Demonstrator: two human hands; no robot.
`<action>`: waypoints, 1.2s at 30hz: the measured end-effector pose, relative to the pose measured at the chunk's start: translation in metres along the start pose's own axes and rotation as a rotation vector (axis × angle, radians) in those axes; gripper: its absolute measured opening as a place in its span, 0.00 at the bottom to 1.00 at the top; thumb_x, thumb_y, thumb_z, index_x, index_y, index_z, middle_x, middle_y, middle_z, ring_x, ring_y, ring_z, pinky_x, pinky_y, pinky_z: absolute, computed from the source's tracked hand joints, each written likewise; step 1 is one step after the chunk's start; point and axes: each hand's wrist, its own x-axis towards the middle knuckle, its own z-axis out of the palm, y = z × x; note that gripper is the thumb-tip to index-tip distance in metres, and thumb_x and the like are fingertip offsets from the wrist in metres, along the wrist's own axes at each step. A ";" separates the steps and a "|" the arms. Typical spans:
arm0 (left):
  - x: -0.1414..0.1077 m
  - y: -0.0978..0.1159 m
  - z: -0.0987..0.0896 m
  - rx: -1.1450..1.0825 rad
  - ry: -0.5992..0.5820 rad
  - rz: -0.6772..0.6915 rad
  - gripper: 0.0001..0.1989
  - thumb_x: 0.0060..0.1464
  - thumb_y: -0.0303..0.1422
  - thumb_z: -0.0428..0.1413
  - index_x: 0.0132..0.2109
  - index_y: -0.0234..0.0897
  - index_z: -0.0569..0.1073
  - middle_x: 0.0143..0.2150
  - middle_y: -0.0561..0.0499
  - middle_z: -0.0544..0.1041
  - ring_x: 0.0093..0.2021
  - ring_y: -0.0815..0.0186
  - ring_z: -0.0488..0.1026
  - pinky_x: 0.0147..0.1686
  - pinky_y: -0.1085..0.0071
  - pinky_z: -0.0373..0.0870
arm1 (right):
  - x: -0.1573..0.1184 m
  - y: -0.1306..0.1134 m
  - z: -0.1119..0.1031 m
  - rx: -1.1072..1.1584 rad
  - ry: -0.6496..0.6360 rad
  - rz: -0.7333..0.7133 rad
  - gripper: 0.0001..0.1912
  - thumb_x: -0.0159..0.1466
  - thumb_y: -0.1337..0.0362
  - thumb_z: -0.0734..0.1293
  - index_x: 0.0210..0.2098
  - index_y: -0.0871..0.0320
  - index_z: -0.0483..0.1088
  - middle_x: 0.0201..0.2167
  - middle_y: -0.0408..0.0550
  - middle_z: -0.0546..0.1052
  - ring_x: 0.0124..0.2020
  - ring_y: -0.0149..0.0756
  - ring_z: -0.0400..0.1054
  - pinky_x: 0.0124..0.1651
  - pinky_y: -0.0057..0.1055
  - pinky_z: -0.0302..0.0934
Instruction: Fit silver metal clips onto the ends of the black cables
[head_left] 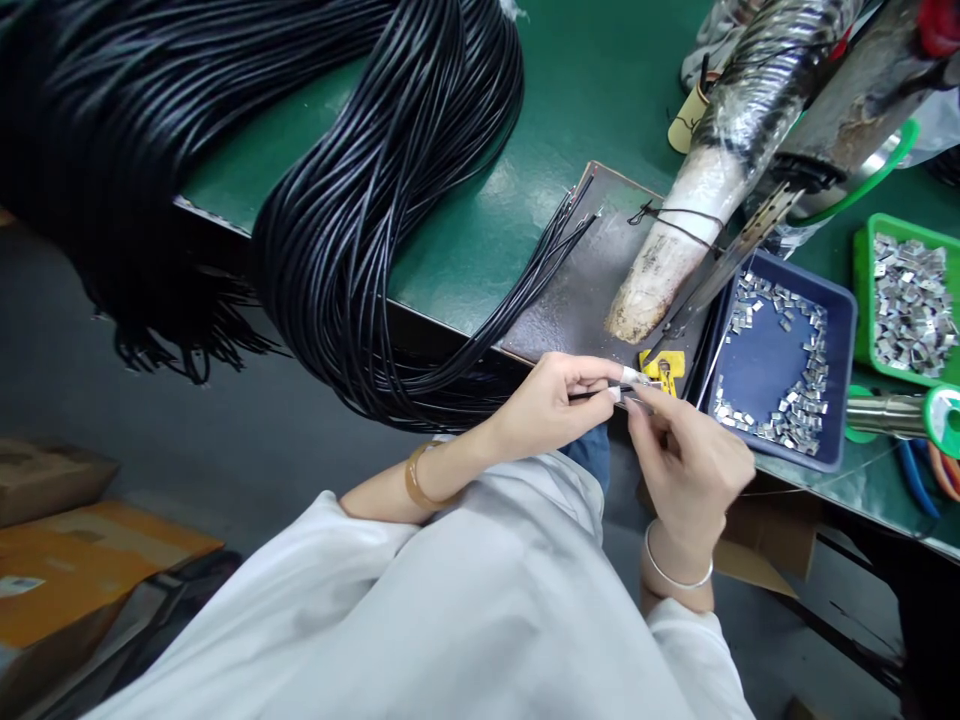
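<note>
My left hand (pixel 551 408) pinches a thin black cable (pixel 581 395) close to its end, with white wrapping on the fingertips. My right hand (pixel 686 450) meets it at the cable's tip, thumb and forefinger pressed together; what they hold is too small to make out. Just beyond the fingertips is a yellow piece (pixel 664 368) with a small metal part on it, at the table's edge. A large bundle of black cables (pixel 390 190) drapes over the edge on the left, and several cable ends (pixel 577 220) lie on a dark plate (pixel 559 290).
A white-wrapped duct (pixel 667 245) slants down over the plate, beside a metal bar (pixel 739 250). To the right stand a blue tray (pixel 844 330) and a green tray (pixel 862 290), both holding small metal pieces. Cardboard boxes (pixel 97 560) stand low on the left.
</note>
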 end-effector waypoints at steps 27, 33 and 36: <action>0.008 -0.002 0.005 -0.181 0.175 0.085 0.05 0.53 0.29 0.63 0.36 0.32 0.83 0.33 0.49 0.84 0.34 0.69 0.79 0.39 0.77 0.76 | 0.001 -0.004 0.028 0.384 0.369 0.174 0.08 0.62 0.73 0.71 0.39 0.56 0.71 0.38 0.44 0.82 0.38 0.36 0.80 0.42 0.35 0.77; 0.010 -0.003 0.009 -0.110 0.226 0.079 0.06 0.52 0.29 0.62 0.35 0.31 0.82 0.32 0.48 0.82 0.31 0.70 0.77 0.33 0.77 0.74 | 0.006 -0.002 0.034 0.340 0.376 0.137 0.08 0.61 0.74 0.71 0.36 0.56 0.72 0.37 0.44 0.81 0.39 0.33 0.78 0.43 0.34 0.74; 0.011 -0.004 0.010 -0.070 0.246 0.070 0.06 0.53 0.30 0.61 0.35 0.31 0.82 0.32 0.48 0.82 0.30 0.70 0.76 0.32 0.78 0.73 | 0.007 -0.001 0.034 0.311 0.339 0.146 0.07 0.62 0.73 0.71 0.36 0.55 0.72 0.37 0.44 0.81 0.39 0.35 0.78 0.43 0.36 0.75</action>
